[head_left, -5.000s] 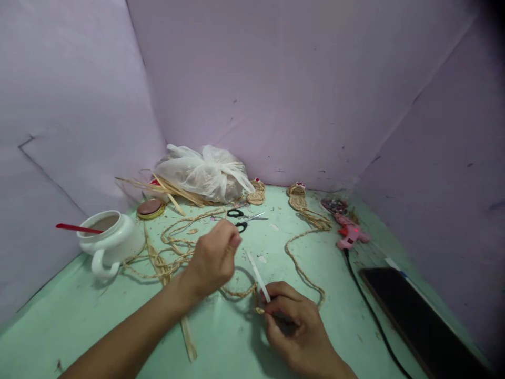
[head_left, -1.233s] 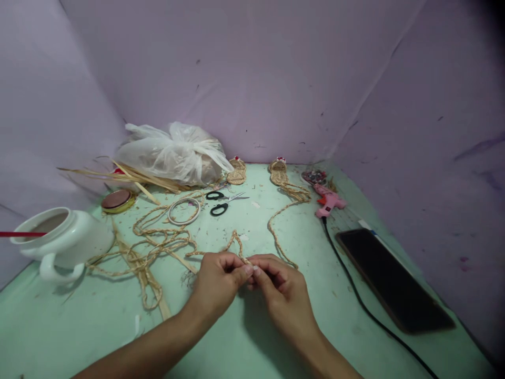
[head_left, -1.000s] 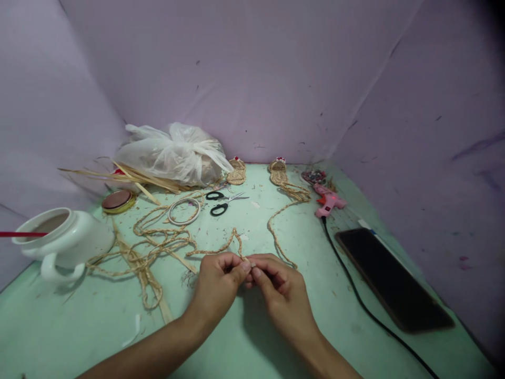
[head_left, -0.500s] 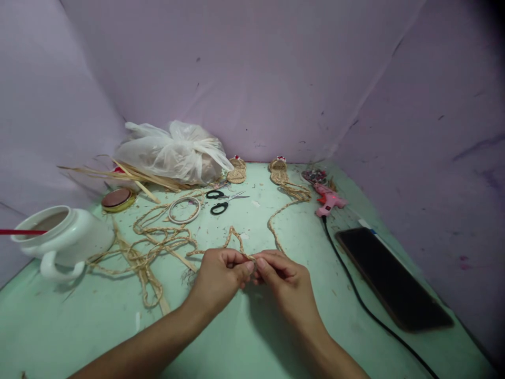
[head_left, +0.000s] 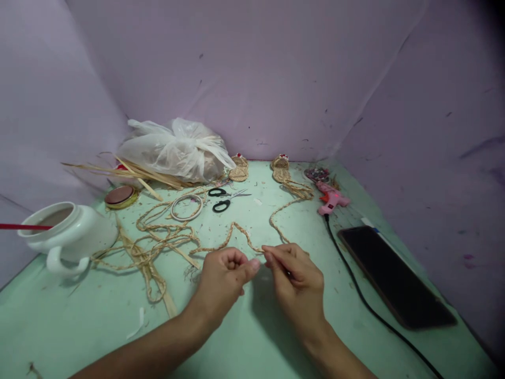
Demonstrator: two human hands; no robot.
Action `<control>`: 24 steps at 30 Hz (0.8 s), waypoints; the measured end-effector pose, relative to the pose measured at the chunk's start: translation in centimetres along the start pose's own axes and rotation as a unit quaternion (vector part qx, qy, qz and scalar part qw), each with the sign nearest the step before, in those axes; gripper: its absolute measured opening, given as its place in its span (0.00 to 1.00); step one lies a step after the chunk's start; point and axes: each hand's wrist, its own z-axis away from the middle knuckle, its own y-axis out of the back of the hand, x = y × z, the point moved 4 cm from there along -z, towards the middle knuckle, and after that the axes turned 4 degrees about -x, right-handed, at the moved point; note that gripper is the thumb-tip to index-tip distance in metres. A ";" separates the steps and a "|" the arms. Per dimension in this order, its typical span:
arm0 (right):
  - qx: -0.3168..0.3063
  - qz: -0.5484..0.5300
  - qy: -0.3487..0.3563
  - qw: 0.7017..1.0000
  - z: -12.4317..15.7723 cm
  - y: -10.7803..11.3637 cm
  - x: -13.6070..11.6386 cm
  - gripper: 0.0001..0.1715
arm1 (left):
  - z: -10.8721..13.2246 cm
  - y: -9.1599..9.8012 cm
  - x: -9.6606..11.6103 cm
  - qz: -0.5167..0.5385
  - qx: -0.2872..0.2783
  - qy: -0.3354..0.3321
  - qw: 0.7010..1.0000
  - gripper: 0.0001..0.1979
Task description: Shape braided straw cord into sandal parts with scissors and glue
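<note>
My right hand (head_left: 296, 276) pinches the end of a braided straw cord (head_left: 235, 227) just above the green tabletop (head_left: 252, 342), thumb and forefinger pressed together. The cord runs from that pinch up to a peak, then left into a loose tangle of cord (head_left: 158, 237). My left hand (head_left: 224, 279) is curled into a loose fist right beside it, its thumb tip nearly touching the right fingers. Whether the left fingers hold anything is hidden.
A white pot (head_left: 69, 237) with a red stick (head_left: 23, 227) stands at left. Behind lie a plastic bag (head_left: 177, 150), straw strips (head_left: 130, 171), a tin lid (head_left: 120, 196), a white ring (head_left: 186, 207) and scissors (head_left: 221, 199). A pink glue gun (head_left: 331, 199), its black cable (head_left: 357, 287) and a dark slab (head_left: 394, 276) lie at right.
Five seconds ago my right hand held a white strip; it is gone. Over the last second both hands pinched the cord end together, and now they have drawn slightly apart.
</note>
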 end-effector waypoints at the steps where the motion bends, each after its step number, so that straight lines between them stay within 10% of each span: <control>1: -0.008 0.012 0.020 1.000 0.1 -0.1 -0.2 0.13 | 0.1 -0.2 -0.1 0.009 -0.017 -0.001 1.000 0.16; 11: -0.054 0.071 0.128 0.988 1.3 -1.0 -0.8 0.18 | 0.3 0.0 0.0 0.045 -0.032 -0.002 0.998 0.13; 24: -0.048 0.053 0.082 0.994 1.0 -0.9 -0.8 0.09 | -0.1 0.3 -0.1 0.052 -0.002 -0.008 0.999 0.12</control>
